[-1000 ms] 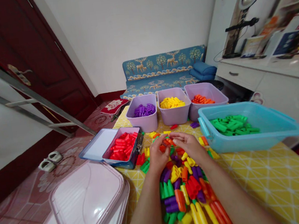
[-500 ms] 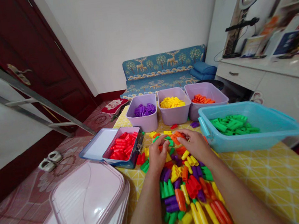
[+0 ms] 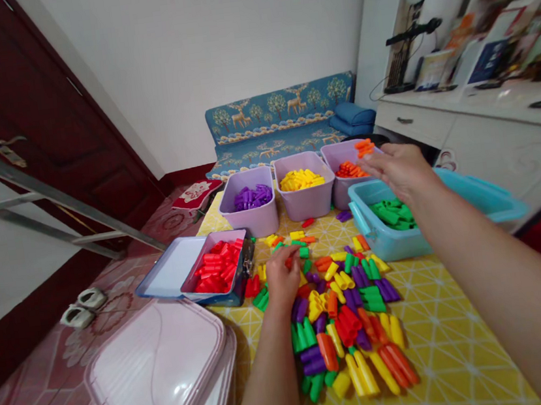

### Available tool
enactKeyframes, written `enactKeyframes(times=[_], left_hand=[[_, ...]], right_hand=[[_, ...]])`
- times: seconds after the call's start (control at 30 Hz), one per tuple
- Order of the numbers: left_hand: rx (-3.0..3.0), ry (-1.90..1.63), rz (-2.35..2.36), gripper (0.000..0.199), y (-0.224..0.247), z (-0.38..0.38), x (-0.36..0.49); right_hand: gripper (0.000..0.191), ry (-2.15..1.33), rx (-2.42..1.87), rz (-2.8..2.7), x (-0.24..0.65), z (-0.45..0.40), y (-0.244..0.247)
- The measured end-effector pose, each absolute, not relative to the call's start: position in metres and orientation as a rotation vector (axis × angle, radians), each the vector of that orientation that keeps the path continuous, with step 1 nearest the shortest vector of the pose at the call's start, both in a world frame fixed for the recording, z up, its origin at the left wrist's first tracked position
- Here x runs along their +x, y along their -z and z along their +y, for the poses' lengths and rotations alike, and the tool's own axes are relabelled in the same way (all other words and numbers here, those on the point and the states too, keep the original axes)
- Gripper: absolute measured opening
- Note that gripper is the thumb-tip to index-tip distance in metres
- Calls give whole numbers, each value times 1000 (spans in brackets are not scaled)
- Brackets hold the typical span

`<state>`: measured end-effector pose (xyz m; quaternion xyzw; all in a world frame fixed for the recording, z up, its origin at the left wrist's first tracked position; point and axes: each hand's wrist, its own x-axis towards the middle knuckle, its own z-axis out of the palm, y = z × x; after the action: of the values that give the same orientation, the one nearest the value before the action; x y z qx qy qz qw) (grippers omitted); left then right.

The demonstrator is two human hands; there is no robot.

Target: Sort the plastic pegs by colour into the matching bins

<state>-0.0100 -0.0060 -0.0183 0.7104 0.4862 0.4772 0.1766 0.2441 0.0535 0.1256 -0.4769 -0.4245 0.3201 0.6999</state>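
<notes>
My right hand is raised over the rim between the orange-filled tub and the blue bin, fingers closed on orange plastic tube pieces. Below them, a lilac tub contains more orange pieces. My left hand rests low at the far left side of a mixed pile, its fingers curled. A bit of red shows by its fingertips; whether it is gripped is hidden. Red, yellow, green, purple and orange tube pieces make up the pile, many of them joined side by side.
Lilac tubs of purple and yellow pieces stand at the back. A blue bin of green pieces is on the right, a hinged tin of red pieces on the left. Pale lids lie stacked nearer me.
My right hand has left the pile and moved up and right to the orange tub, carrying orange pieces. My left hand has stayed near the pile. The view has shifted slightly.
</notes>
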Motion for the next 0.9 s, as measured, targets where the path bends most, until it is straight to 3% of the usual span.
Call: enactKeyframes(times=[0.17,0.27,0.4,0.5,0.9], left_hand=[[2101,-1216,1519,20,21,-5,-11],[2126,-1109,1566,24,24,-5,-11],[2142,-1063,1598,24,28,-5,-11],[2132,-1031,1636,24,29,-4,-12],[2029,-1024,1560,31,23,-1,-16]], right_hand=[[36,-750,-1255,-1454,216,-14,-86],[35,-486,-1396,-1836,210,-68,-40],[56,-209,-1568,-1937,224,-113,19],[61,-154,-1635,-1911,224,-121,45],[61,-578,-1505,-1960,174,-28,32]])
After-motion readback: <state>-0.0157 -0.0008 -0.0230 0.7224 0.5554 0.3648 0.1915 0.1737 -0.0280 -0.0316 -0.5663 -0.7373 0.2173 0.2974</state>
